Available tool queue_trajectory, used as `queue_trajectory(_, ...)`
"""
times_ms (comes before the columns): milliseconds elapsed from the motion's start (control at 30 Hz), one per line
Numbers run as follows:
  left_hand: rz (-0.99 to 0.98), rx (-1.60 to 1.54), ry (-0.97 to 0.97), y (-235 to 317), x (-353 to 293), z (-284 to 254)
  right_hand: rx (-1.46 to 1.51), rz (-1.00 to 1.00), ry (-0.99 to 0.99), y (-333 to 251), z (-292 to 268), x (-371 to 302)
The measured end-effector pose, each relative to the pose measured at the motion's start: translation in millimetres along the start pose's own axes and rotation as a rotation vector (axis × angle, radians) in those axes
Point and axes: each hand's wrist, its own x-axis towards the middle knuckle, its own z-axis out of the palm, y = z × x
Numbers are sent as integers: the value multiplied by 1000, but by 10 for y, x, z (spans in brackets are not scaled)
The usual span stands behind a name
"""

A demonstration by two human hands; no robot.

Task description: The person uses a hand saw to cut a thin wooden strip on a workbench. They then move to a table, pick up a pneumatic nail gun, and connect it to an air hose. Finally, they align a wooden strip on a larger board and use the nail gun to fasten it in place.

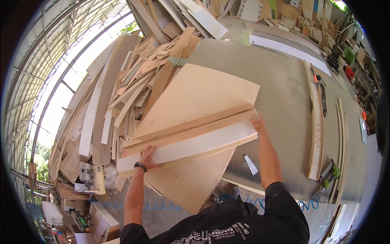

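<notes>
A long white-faced wooden board with pale wood edges lies slantwise in front of me. My left hand, with a dark band at its wrist, grips it near its left end, fingers over the upper edge. At the opposite end my right hand closes round the board's corner; some of its fingers are hidden. Just beyond the board, a bare wooden strip runs nearly parallel to it. Beneath them all is a large pale plywood sheet, set at an angle on the grey worktable.
Scrap wood is heaped at the left. Toward the right lie a long timber piece, a green-and-grey air tool and thin strips. A white offcut sits near my right forearm. A blue coiled hose hangs along the near side.
</notes>
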Motion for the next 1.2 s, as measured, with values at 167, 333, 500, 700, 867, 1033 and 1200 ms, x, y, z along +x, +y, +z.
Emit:
queue_trajectory(167, 104, -80, -45, 128, 620, 24, -130, 27, -10, 1002, -91, 882)
queue_trajectory(333, -23, -116, -39, 72, 155, -186, 35, 272, 142, -429, -196, 116)
queue_trajectory(500, 39, -10, 94, 382, 208, -278, 223, 244, 229, -466, -682, -310)
queue_trajectory(700, -12, 0, 235, 458, -166, -131, 582, 123, 307, -216, -581, -745)
queue_trajectory(867, -44, -77, 464, 622, -743, 210, 963, 181, 455, 53, -681, -1291)
queue_trajectory(1033, -18, -62, 428, 722, -1214, 376, 1017, 267, 335, 324, -835, -1872)
queue_trajectory(1200, 51, -164, 291, 779, -1200, 287, 797, 273, 200, 533, -861, -2006)
